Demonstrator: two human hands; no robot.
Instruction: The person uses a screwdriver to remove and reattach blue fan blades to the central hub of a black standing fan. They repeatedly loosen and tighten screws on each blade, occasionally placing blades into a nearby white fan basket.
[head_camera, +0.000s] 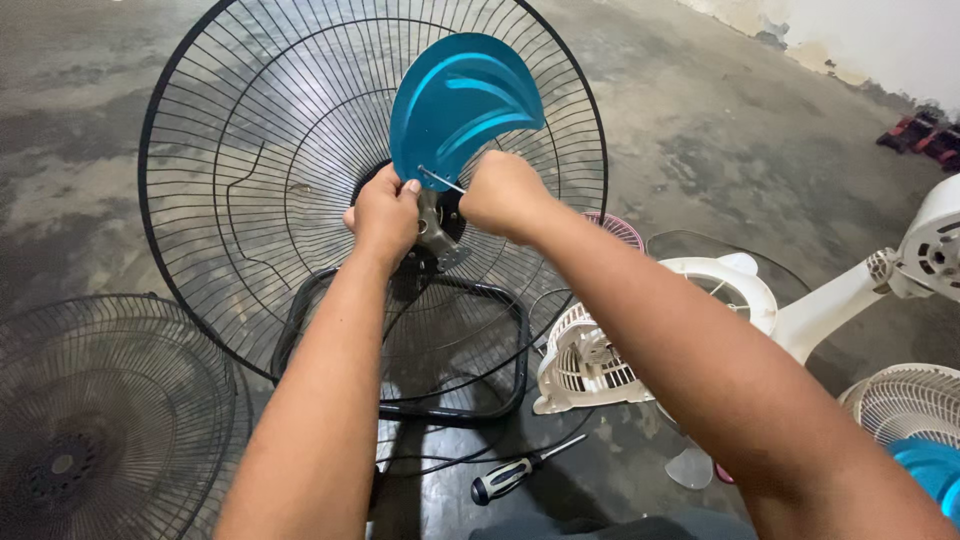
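Blue fan blade (462, 100) stands upright at the hub of the black wire guard (250, 150), its broad curved end up and its narrow root down at the metal hub piece (437, 228) between the two fists; long axis runs roughly vertical, tilted a little right at the top. Left hand (384, 215) is clenched on the hub's left side, thumbnail up, touching the blade root. Right hand (505, 193) is closed into a fist just right of the root, pinching a thin metal rod (441, 179) that points left and slightly up toward the blade base. Blade lies directly above both hands, both about equally near, the right one holding the rod. Guard leans on a black tubular floor frame (500, 300). Screwdriver (512, 475) with black and white handle lies on the concrete floor (720, 150) below the arms, well apart from either hand. Second black guard (100, 420) lies flat at lower left; white fan parts (590, 360) sit to the right
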